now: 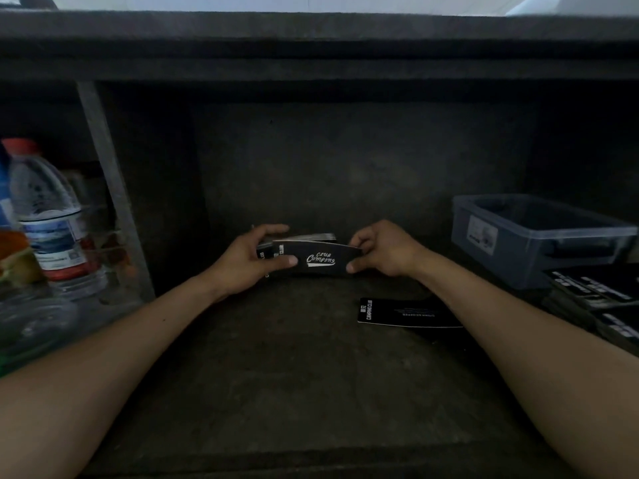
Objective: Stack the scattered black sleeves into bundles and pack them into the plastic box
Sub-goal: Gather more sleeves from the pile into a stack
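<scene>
On the desk (294,375), at its left edge, stands a bottle (48,216). Mid-desk, the left hand (249,261) and right hand (380,250) grip a bundle (318,259) by its ends. A loose sleeve (397,312) lies flat nearer; the box (529,236) and a pile (594,292) sit at the right edge.

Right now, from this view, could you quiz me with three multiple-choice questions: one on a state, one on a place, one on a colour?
1. The bundle of black printed card sleeves is: A) lying untouched B) gripped by the left hand and right hand C) held by one hand only
2. Where is the translucent grey plastic box relative to that bundle? A) left B) right C) underneath
3. What colour is the cap of the clear plastic water bottle? A) red B) green C) yellow
Answers: 1 B, each hand clasps one end; 2 B, it sits at the far right; 3 A, the cap is plainly red.
</scene>
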Demonstrator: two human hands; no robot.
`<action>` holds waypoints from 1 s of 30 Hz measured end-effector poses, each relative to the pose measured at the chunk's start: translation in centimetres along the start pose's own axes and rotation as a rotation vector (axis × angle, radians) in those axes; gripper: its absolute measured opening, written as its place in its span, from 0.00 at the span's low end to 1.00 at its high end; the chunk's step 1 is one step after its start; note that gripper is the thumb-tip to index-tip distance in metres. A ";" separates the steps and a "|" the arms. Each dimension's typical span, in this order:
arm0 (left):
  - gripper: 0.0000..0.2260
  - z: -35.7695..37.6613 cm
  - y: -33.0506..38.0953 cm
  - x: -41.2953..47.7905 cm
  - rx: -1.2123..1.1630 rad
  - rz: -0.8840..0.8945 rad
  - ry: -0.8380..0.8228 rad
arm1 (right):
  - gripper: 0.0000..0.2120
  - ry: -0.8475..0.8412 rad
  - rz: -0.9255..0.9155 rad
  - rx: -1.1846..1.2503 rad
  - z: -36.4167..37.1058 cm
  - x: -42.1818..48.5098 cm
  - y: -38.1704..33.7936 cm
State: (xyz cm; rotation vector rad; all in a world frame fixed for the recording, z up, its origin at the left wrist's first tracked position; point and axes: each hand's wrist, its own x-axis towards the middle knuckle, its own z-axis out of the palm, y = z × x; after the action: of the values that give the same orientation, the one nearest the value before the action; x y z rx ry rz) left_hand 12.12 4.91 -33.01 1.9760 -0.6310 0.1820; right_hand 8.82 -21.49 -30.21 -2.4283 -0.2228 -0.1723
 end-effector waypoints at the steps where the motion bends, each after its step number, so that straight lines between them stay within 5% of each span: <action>1: 0.25 0.1 0.1 0.0 0.012 0.011 -0.004 | 0.12 0.011 -0.010 -0.061 0.0 0.0 -0.1; 6: 0.20 0.8 -0.1 0.1 0.041 0.055 0.004 | 0.28 0.071 0.065 -0.156 -1.6 -2.3 -2.1; 11: 0.19 1.9 0.6 0.1 -0.036 0.036 -0.058 | 0.20 -0.290 0.178 -0.343 -6.3 -9.1 -1.4; 14: 0.18 3.3 1.3 0.1 -0.013 0.057 -0.103 | 0.18 -0.354 0.169 -0.377 -6.3 -11.6 -0.2; 21: 0.18 3.7 2.6 -0.9 -0.023 0.045 -0.115 | 0.13 -0.158 -0.116 -0.448 -3.6 -11.0 1.3; 24: 0.09 3.5 3.0 -1.1 -0.168 -0.021 -0.141 | 0.10 0.019 -0.257 -0.398 -2.4 -9.5 0.9; 27: 0.17 3.6 3.1 -1.5 -0.033 0.028 -0.140 | 0.09 0.231 -0.329 -0.296 -1.7 -7.2 0.0; 30: 0.17 3.9 2.5 -1.2 0.047 0.122 -0.075 | 0.07 0.223 -0.318 -0.206 -1.4 -5.5 -0.8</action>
State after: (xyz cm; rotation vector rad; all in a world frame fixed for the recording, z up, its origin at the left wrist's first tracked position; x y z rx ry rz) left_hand 9.30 1.07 -33.35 1.9975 -0.8035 0.1996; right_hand 3.23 -22.40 -29.62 -2.5362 -0.5107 -0.6312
